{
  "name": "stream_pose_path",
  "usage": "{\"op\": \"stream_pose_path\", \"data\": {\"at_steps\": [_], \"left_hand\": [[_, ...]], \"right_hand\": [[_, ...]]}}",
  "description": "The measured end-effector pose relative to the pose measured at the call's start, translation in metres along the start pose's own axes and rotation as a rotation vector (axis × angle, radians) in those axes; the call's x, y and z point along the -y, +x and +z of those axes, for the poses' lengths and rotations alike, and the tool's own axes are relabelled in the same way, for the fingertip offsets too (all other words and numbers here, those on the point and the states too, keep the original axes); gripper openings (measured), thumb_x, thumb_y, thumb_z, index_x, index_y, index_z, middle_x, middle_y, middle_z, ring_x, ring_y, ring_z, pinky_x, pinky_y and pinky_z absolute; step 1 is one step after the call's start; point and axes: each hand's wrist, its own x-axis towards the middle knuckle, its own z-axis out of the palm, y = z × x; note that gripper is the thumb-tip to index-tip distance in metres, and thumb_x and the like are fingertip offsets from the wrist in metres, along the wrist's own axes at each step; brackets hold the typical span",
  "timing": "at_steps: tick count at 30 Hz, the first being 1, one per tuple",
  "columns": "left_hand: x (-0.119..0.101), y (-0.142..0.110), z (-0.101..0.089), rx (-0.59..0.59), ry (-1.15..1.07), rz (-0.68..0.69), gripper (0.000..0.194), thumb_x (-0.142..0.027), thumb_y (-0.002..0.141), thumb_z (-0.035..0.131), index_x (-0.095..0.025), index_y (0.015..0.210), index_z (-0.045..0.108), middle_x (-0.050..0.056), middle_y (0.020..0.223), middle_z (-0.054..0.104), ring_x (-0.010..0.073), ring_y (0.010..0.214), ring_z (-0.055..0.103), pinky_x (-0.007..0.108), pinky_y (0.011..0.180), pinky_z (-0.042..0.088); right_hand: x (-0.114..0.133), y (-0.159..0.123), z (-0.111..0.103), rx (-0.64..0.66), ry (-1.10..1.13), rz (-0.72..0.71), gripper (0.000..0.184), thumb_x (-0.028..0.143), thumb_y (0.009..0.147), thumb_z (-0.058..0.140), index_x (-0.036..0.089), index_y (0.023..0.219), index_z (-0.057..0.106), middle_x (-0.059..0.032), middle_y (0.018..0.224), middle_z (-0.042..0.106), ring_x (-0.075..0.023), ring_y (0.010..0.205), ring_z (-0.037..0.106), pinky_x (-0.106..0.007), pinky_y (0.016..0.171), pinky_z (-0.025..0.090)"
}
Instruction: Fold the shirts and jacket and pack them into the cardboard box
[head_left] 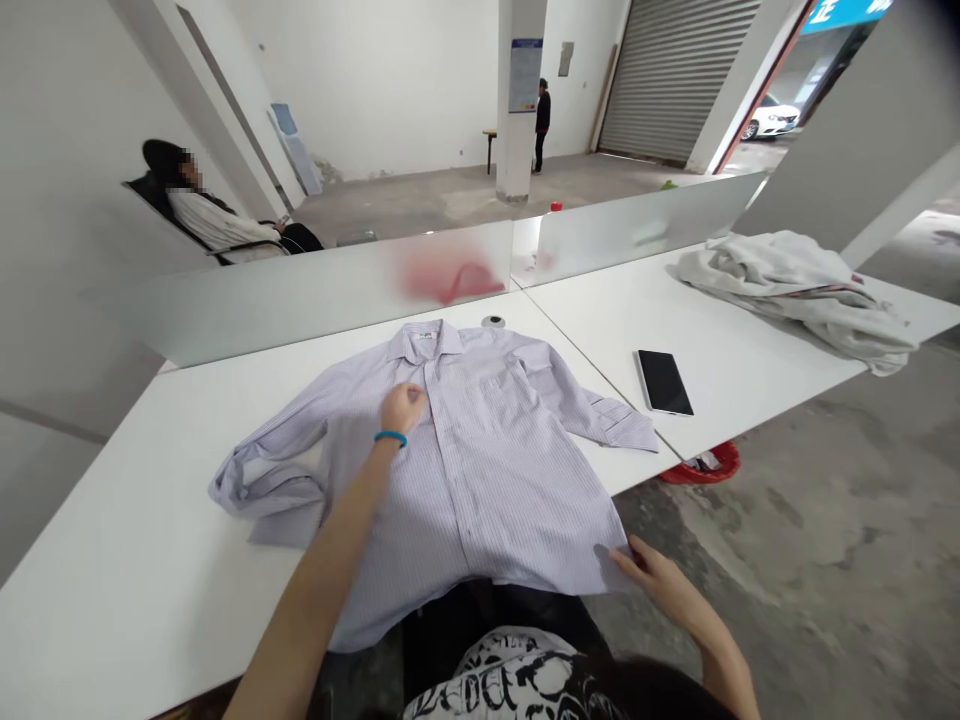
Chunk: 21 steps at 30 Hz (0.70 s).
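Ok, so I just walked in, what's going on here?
A person has a striped button-up shirt spread front up on a white table, its lower part hanging past the near edge. The left hand, fingers curled, is at the shirt's front beside the button strip; the right hand is at a lower corner. One sleeve lies bunched. A dark-screened tablet lies off to the right.

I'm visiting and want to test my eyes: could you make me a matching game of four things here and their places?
1. Left hand
2. Right hand
3. Tablet
4. Red bin

A. Below the edge of the white tabletop
B. At a lower corner of the shirt
C. Over the shirt's chest
D. Flat on the tabletop

Pairs: 1-C, 2-B, 3-D, 4-A
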Motion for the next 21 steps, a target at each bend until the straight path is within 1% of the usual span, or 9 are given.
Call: {"op": "stream_pose_path", "data": {"at_steps": [2,3,6,9,12,14,17,19,21], "left_hand": [[0.007,0.031,-0.003,0.011,0.021,0.019,0.025,-0.021,0.083,0.045,-0.015,0.098,0.064,0.01,0.104,0.065,0.0214,0.1,0.059,0.033,0.091,0.043],[0.009,0.046,-0.003,0.025,0.031,0.038,0.025,-0.021,0.083,0.046,-0.015,0.098,0.065,0.011,0.105,0.065,0.0221,0.102,0.058,0.033,0.093,0.042],[0.011,0.079,0.005,0.076,0.054,0.1,0.027,-0.028,0.085,0.047,-0.016,0.097,0.067,0.01,0.105,0.065,0.023,0.106,0.056,0.032,0.096,0.039],[0.008,0.096,0.019,0.092,0.079,0.125,0.031,-0.034,0.085,0.05,-0.015,0.102,0.067,0.011,0.107,0.064,0.024,0.106,0.056,0.032,0.094,0.04],[0.007,0.104,0.032,0.058,0.109,0.104,0.032,-0.031,0.085,0.051,-0.014,0.107,0.065,0.014,0.113,0.06,0.0267,0.109,0.052,0.035,0.096,0.038],[0.008,0.108,0.038,0.03,0.122,0.087,0.029,-0.029,0.086,0.05,-0.015,0.106,0.065,0.014,0.114,0.058,0.0273,0.111,0.05,0.037,0.097,0.037],[0.011,0.114,0.044,-0.003,0.13,0.065,0.027,-0.03,0.088,0.047,-0.017,0.104,0.064,0.011,0.113,0.058,0.026,0.111,0.048,0.036,0.098,0.036],[0.014,0.12,0.047,-0.02,0.135,0.042,0.027,-0.031,0.089,0.046,-0.018,0.105,0.063,0.01,0.114,0.058,0.0253,0.111,0.048,0.035,0.098,0.036],[0.017,0.127,0.049,-0.032,0.142,0.013,0.028,-0.032,0.089,0.045,-0.018,0.106,0.062,0.01,0.114,0.058,0.0251,0.111,0.048,0.035,0.097,0.036]], "right_hand": [[-0.011,0.002,0.008,-0.046,0.045,0.025,0.043,0.063,0.072,0.053,0.02,0.074,0.06,-0.0012,0.065,0.062,-0.0191,0.064,0.056,-0.028,0.06,0.043],[-0.016,0.003,0.012,-0.044,0.112,0.024,0.043,0.062,0.071,0.056,0.02,0.076,0.061,-0.0018,0.067,0.063,-0.0198,0.066,0.058,-0.028,0.062,0.045],[-0.026,0.006,0.032,-0.07,0.454,0.038,0.045,0.057,0.065,0.067,0.019,0.089,0.065,-0.0064,0.092,0.069,-0.0243,0.089,0.063,-0.031,0.079,0.049],[-0.03,0.008,0.061,-0.117,0.884,0.176,0.054,0.051,0.061,0.076,0.023,0.105,0.064,-0.0069,0.114,0.065,-0.0269,0.109,0.06,-0.035,0.091,0.048],[-0.027,0.01,0.094,-0.014,1.221,0.273,0.054,0.044,0.06,0.079,0.027,0.109,0.065,-0.0044,0.113,0.067,-0.026,0.114,0.058,-0.037,0.099,0.045],[-0.023,0.015,0.113,0.058,1.321,0.285,0.045,0.042,0.059,0.08,0.03,0.101,0.068,-0.0011,0.108,0.07,-0.025,0.115,0.058,-0.037,0.1,0.044],[-0.013,0.024,0.131,0.096,1.348,0.299,0.03,0.04,0.055,0.082,0.035,0.081,0.071,0.0046,0.102,0.071,-0.0249,0.111,0.061,-0.037,0.093,0.05],[-0.007,0.028,0.134,0.07,1.329,0.315,0.025,0.039,0.053,0.083,0.034,0.074,0.07,0.0034,0.099,0.072,-0.0259,0.108,0.062,-0.037,0.089,0.053],[-0.004,0.028,0.13,0.014,1.327,0.305,0.027,0.041,0.055,0.082,0.031,0.076,0.07,-0.0006,0.1,0.072,-0.0272,0.107,0.062,-0.038,0.088,0.053]]}}
